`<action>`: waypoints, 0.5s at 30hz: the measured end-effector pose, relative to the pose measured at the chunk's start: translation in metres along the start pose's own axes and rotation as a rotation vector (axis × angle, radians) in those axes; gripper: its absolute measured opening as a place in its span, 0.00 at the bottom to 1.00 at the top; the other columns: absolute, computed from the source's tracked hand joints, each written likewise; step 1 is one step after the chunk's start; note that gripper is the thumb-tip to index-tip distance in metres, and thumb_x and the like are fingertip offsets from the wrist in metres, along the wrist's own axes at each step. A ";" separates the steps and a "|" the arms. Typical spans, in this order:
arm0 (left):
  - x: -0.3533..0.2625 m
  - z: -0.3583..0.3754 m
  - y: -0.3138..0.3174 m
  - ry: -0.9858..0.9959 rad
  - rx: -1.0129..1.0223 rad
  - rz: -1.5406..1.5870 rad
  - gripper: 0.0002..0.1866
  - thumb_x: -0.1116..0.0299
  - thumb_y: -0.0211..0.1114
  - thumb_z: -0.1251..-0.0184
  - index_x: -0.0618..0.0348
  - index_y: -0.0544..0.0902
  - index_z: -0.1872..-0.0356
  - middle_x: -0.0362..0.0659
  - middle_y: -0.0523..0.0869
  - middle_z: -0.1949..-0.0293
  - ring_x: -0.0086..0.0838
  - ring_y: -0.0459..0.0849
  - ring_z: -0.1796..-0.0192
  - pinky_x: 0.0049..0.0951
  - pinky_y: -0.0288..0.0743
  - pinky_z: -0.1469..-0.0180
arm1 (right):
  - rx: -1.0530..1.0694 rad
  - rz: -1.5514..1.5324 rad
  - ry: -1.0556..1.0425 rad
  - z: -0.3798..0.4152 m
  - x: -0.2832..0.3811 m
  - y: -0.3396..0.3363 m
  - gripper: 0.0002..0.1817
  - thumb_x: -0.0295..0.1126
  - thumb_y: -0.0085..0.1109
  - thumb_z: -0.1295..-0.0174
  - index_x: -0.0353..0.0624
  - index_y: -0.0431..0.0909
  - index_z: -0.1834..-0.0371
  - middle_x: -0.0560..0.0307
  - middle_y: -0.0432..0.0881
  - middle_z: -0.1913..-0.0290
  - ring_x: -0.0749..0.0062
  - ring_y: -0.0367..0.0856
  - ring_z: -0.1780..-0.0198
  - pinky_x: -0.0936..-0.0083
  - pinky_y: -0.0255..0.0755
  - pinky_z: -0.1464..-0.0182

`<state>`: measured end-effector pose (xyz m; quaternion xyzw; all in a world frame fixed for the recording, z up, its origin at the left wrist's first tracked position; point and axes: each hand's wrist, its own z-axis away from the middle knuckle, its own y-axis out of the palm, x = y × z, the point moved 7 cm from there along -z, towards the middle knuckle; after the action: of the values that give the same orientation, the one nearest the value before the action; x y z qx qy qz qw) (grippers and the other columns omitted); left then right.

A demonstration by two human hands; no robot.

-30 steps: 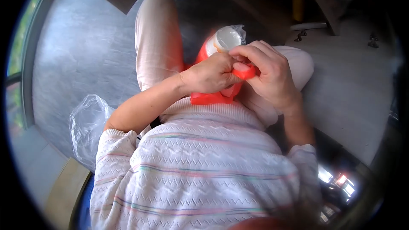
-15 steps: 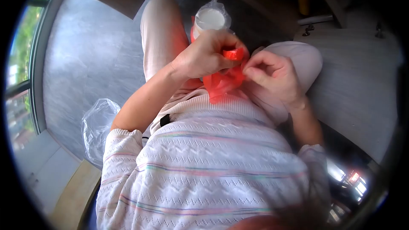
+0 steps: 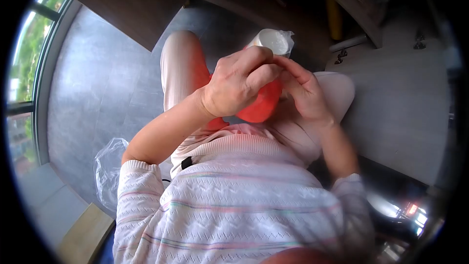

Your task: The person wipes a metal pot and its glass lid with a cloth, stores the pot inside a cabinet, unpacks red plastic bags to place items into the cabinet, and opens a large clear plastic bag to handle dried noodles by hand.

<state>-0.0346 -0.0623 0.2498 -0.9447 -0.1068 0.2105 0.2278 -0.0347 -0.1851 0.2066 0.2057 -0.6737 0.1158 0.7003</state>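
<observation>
My left hand is closed at the top of a thin red plastic bag, above my lap. Part of the bag puffs out below my fingers, and more red shows beside a white cup or tub. Clear plastic wraps that round container, which is tilted just beyond my hands; whether it sits inside the red bag I cannot make out. My right hand meets my left at the fingertips, thumb and fingers pinched together. The bit of bag between the fingertips is mostly hidden.
A crumpled clear plastic bag lies on the grey floor to my left. A wooden panel juts in at upper left. A grey board with metal fittings stands on the right. My bent knees flank the container.
Both hands have come together at the bag, my right moving in to meet my left. The red plastic now bulges rounder below them. The white container has shifted right and tilted.
</observation>
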 end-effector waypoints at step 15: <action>-0.025 -0.037 -0.037 0.209 -0.061 -0.209 0.15 0.66 0.74 0.67 0.56 0.79 0.75 0.37 0.72 0.80 0.28 0.73 0.80 0.26 0.64 0.82 | -0.040 1.225 -0.490 0.015 0.105 0.024 0.16 0.22 0.60 0.49 0.37 0.77 0.55 0.47 0.81 0.62 0.54 0.81 0.64 0.69 0.76 0.64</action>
<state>-0.0444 -0.0517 0.3065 -0.9516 -0.1868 0.0830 0.2296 -0.0513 -0.1826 0.3142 -0.2074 -0.8108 0.4305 0.3380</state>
